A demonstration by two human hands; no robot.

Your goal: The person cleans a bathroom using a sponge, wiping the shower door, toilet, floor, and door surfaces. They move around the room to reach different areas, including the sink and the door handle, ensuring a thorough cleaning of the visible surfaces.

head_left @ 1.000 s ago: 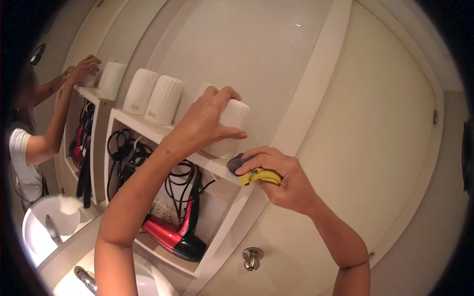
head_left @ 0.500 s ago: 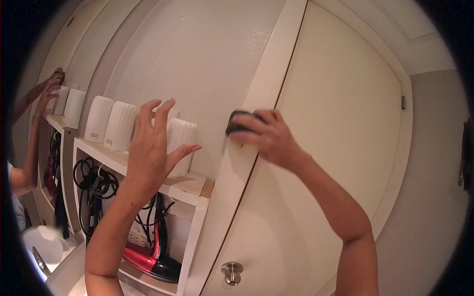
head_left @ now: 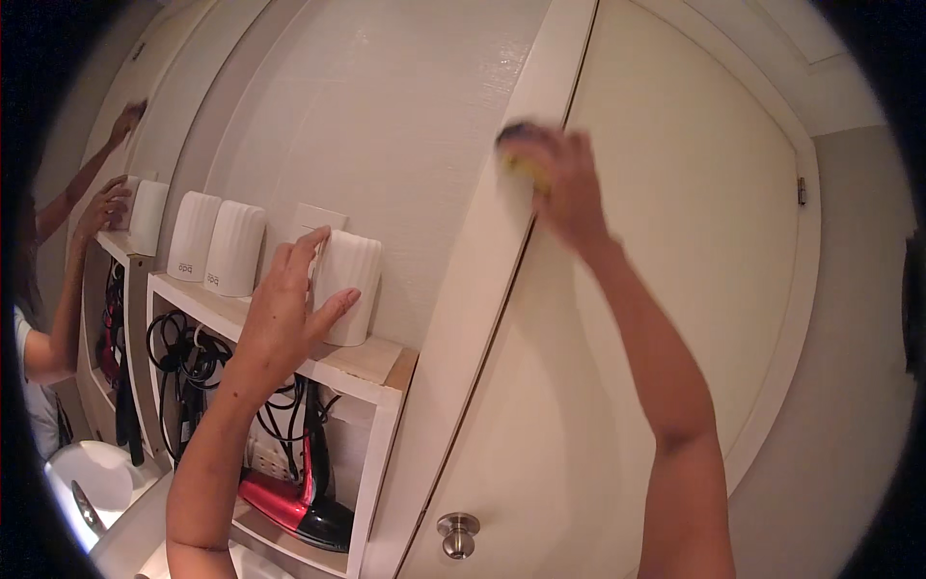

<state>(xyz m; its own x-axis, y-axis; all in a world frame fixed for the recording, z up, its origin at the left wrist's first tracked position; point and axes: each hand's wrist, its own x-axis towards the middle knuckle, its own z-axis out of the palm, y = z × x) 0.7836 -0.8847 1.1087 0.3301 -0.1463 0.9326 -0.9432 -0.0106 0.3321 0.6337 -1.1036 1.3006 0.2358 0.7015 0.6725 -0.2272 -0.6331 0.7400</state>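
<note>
Against the white door frame [head_left: 521, 154], my right hand [head_left: 571, 198] grips a blurred sponge [head_left: 527, 172], yellow with a dark side. My left hand [head_left: 275, 314] is at the rightmost white ribbed container [head_left: 359, 265] on the shelf. Its fingertips are by the container's left edge, and the thumb lies across the front, apart from the fingers. How firmly they touch is hard to see. Two similar white containers, one on the far left [head_left: 191, 236] and another beside it [head_left: 234, 249], stand further along the shelf.
Below the shelf top [head_left: 362, 359], a red and black hair dryer [head_left: 299, 507] sits among coiled black cords [head_left: 188, 357]. A white switch plate [head_left: 321, 218] is on the wall. The door [head_left: 666, 251] has a round metal knob [head_left: 458, 536]. A mirror [head_left: 121, 227] stands left.
My right hand has moved up the door frame with the sponge. My left hand has lowered slightly, its fingers coming to the edge of the right container.
</note>
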